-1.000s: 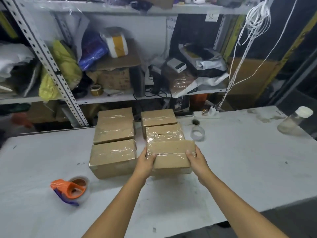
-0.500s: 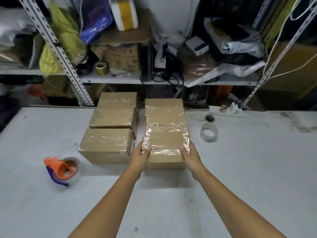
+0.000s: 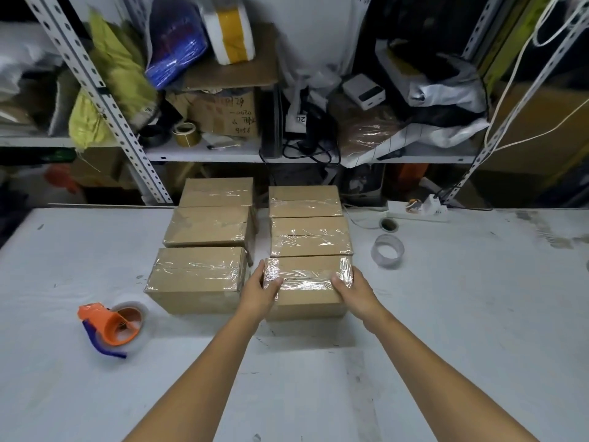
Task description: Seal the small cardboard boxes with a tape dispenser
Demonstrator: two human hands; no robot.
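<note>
As the left hand [image 3: 259, 293] and the right hand [image 3: 352, 290] clamp the two ends of the front box [image 3: 306, 293] in the lower middle of the frame, we read this as the setting-down step. Thumbs lie on the taped lid and fingers run down the sides. The front box rests on the tabletop [image 3: 446, 314], closing the right-hand column and touching the one behind it. The five other boxes [image 3: 207, 226] also shine with tape on top, so we judge the sealing nearly finished.

The tape dispenser [image 3: 111, 323], orange, lies well apart at lower left, with neither hand on it. The next move, we think, is to let go, square the row and check each seam before reaching left.

Any writing? A carton [image 3: 229, 114] on the shelf at upper middle carries handwritten marks we cannot make out. A small tag [image 3: 301, 119] beside it seems to read "20".
</note>
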